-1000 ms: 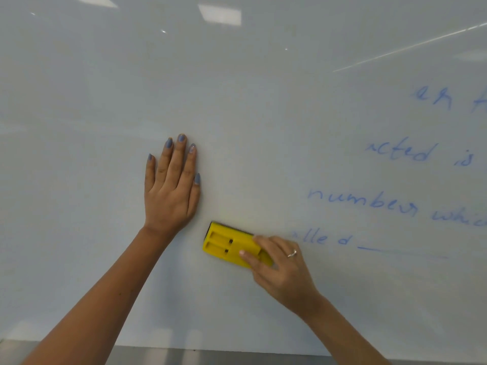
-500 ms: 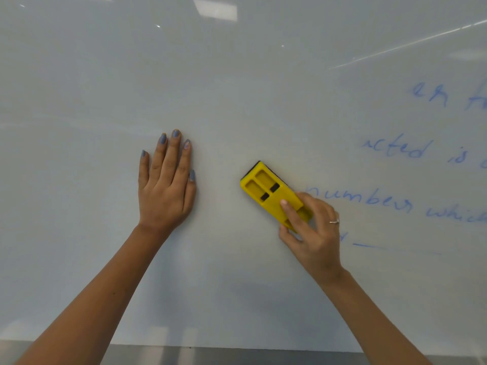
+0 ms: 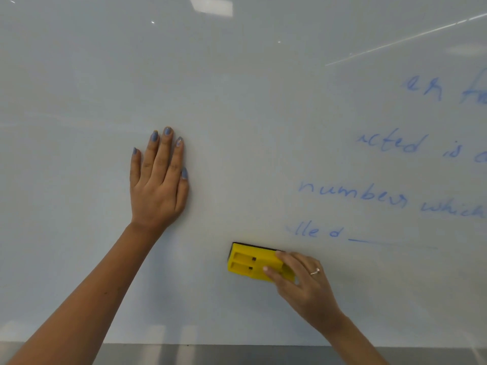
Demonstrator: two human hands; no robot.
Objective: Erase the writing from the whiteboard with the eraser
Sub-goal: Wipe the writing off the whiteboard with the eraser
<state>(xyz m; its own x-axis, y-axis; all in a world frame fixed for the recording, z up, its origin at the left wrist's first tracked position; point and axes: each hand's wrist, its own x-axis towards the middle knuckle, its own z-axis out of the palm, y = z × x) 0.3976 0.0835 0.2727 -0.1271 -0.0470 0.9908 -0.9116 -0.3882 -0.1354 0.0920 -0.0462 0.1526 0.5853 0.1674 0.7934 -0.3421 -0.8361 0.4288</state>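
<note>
A white whiteboard (image 3: 237, 88) fills the view. Blue handwriting (image 3: 369, 196) in several lines remains on its right part; the left and middle are wiped blank. My right hand (image 3: 303, 283) grips a yellow eraser (image 3: 250, 263) with a black pad, held flat against the board just below and left of the lowest line of writing. My left hand (image 3: 158, 180) rests flat on the blank board to the left, fingers straight and together, well apart from the eraser.
The whiteboard's lower edge and a grey strip (image 3: 237, 355) run along the bottom of the view. Ceiling lights reflect near the top of the board (image 3: 210, 5).
The eraser and my right hand swept up and right to the "number" line, then came back down and left below the lowest line. My left hand stayed put.
</note>
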